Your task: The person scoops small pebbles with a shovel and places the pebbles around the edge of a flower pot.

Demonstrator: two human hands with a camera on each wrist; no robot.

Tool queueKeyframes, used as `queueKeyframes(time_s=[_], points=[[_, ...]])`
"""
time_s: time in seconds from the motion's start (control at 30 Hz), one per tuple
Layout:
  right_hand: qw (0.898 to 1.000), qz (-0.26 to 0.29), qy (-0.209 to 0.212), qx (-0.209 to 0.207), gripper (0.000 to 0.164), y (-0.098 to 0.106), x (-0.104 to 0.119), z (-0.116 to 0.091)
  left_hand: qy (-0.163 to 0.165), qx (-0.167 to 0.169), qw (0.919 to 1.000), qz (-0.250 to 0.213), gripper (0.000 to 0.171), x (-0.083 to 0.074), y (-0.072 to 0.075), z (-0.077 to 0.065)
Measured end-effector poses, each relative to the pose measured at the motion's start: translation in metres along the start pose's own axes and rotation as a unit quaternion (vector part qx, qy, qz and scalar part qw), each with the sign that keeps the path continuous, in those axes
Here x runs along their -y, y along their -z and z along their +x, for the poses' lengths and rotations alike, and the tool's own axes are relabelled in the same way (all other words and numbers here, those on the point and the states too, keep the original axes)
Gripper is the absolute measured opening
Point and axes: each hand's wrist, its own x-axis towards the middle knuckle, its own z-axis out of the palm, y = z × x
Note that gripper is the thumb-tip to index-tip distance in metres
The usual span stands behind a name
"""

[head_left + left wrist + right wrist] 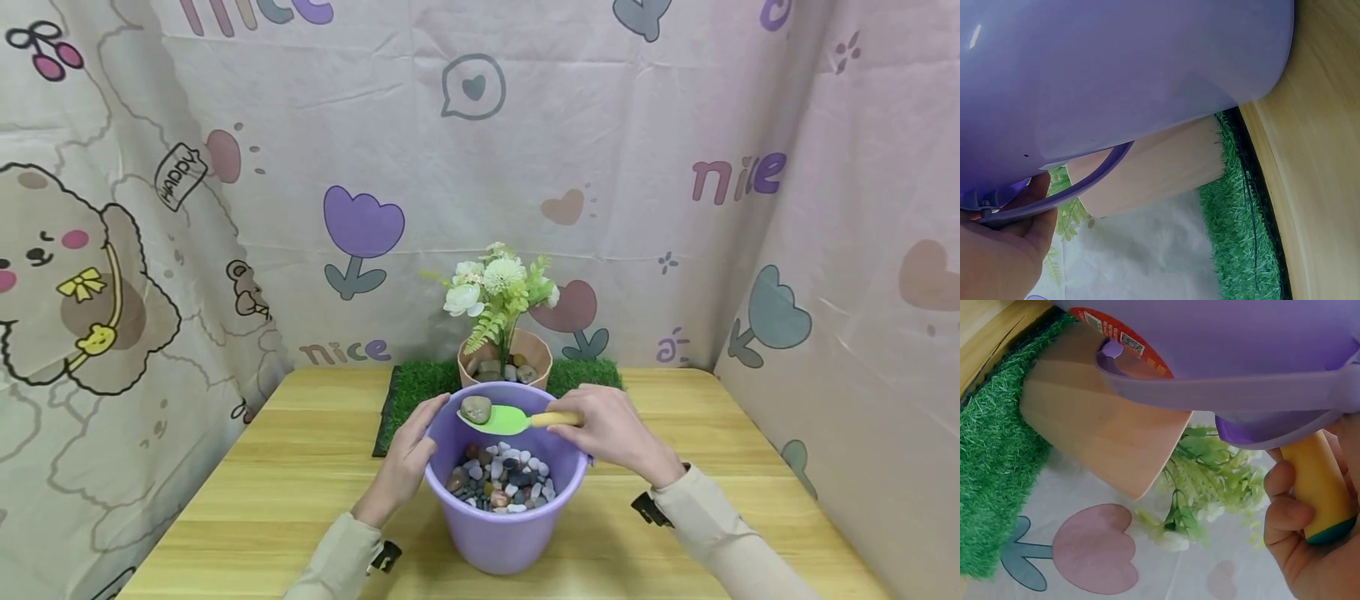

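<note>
A purple bucket [501, 542] stands on the wooden table, with mixed pebbles [517, 479] at its bottom. My left hand [405, 454] grips the bucket's rim on the left; in the left wrist view the bucket's bail handle [1091, 181] crosses its fingers. My right hand [611, 425] holds a small trowel by its yellow wooden handle [1316, 484], fingers curled round it. The trowel's green blade [508, 420] points left over the bucket's mouth. On the blade's tip lies a brownish-grey stone [476, 408].
Behind the bucket, a peach flowerpot [545, 360] holds stones and white artificial flowers [501, 275]. It stands on a green turf mat [431, 383]. Printed cloth [480, 175] hangs behind and at both sides of the table [300, 483].
</note>
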Motion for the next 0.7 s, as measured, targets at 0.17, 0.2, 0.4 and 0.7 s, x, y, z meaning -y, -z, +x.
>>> queueKeyframes(time_s=[0.17,0.2,0.4,0.7], points=[[1.000,0.021,0.001,-0.019,0.027,-0.002,-0.006,-0.003,0.002,-0.004,1.0000,0.000,0.067,-0.002,0.000,0.000],[0.999,0.026,0.000,-0.022,0.028,-0.001,-0.006,-0.004,0.003,-0.004,1.0000,-0.001,0.067,-0.002,0.000,0.000],[0.999,0.025,0.007,-0.042,0.027,0.003,-0.010,-0.003,0.003,-0.001,1.0000,0.004,0.067,0.001,-0.001,0.001],[0.997,-0.020,-0.027,-0.068,0.027,0.024,-0.025,0.005,-0.003,-0.003,1.0000,0.006,0.067,0.001,-0.001,0.000]])
